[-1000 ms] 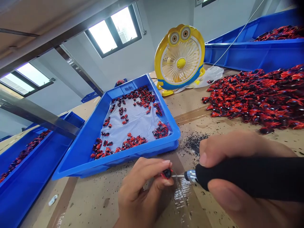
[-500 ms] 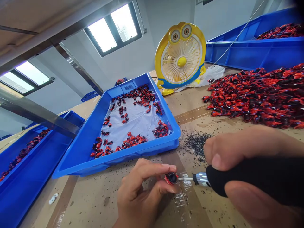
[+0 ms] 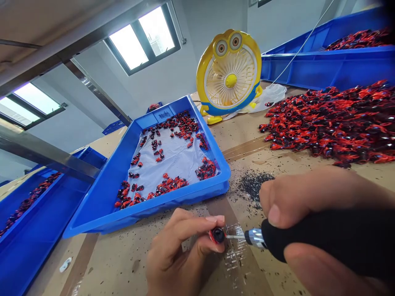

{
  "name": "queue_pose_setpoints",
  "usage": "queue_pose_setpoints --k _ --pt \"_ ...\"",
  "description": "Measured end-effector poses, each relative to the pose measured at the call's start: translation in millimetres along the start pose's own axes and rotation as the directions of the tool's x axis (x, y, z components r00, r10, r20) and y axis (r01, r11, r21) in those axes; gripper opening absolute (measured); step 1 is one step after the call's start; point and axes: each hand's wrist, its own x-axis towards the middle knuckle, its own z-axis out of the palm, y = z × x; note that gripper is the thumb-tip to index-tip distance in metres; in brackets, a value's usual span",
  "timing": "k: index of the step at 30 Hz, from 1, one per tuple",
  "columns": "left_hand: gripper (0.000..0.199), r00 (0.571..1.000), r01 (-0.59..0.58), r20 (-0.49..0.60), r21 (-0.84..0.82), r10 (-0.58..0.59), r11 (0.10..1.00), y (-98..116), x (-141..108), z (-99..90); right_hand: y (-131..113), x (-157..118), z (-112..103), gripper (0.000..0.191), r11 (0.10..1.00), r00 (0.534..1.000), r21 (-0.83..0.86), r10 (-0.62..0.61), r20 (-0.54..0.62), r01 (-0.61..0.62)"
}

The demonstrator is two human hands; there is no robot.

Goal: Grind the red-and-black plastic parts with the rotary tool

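Note:
My left hand [image 3: 182, 246] pinches a small red-and-black plastic piece [image 3: 218, 235] between thumb and fingertips, its round dark opening facing me. My right hand [image 3: 296, 201] is wrapped round a thick black rotary tool [image 3: 324, 238]. The tool points left, with a silver collar and a thin metal bit [image 3: 236, 237] whose tip meets the right edge of the piece. Whether the bit cuts into it cannot be made out. Both hands are above the brown-covered table [image 3: 117, 267], in front of a blue tray [image 3: 148, 209].
Similar pieces lie on white lining in the tray and in a large heap [image 3: 333, 123] at right. Black shavings [image 3: 253, 185] are scattered behind the tool. A yellow fan [image 3: 231, 80] stands at the back. More blue bins [image 3: 327, 68] flank the table, and a metal post [image 3: 46, 154] rises at left.
The view has shifted slightly, so most things sit a little further left. Both hands keep their grips, and the bit remains at the piece's right edge.

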Motion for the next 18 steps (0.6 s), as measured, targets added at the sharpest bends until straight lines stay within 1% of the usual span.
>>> queue_pose_setpoints --k 5,9,11,13,14,15,16,18 --pt "0.027 0.996 -0.080 0.040 0.041 0.079 0.996 -2 1 -2.1 -3 0 -1 0.040 1.000 1.000 -0.007 0.002 -0.003 -0.002" --pt "0.026 0.991 -0.121 0.059 0.080 0.117 0.989 -1 2 -3.3 -2 -9 -3 0.040 0.999 1.000 -0.036 -0.006 -0.017 0.005" --pt "0.027 0.991 -0.123 0.053 0.075 0.119 0.990 0 3 -3.4 -1 -17 -2 0.038 0.997 0.998 -0.078 -0.015 -0.055 0.010" --pt "0.028 0.990 -0.130 0.059 0.069 0.126 0.989 0 4 -3.5 0 -23 -2 0.038 0.987 0.992 -0.162 -0.022 -0.128 0.001" --pt "0.029 0.989 -0.136 0.066 0.072 0.132 0.988 1 4 -3.5 2 -25 -1 0.039 0.980 0.989 -0.197 -0.047 -0.137 0.019" --pt "0.030 0.988 -0.141 0.071 0.079 0.135 0.987 1 4 -3.6 3 -25 -2 0.039 0.974 0.989 -0.221 -0.077 -0.122 0.048" --pt "0.031 0.987 -0.149 0.075 0.087 0.143 0.985 1 5 -3.7 5 -25 -3 0.037 0.972 0.991 -0.213 -0.114 -0.070 0.096" --pt "0.029 0.986 -0.155 0.074 0.102 0.148 0.983 1 5 -3.8 10 -21 -6 0.030 0.969 0.976 -0.127 -0.202 0.080 0.211"
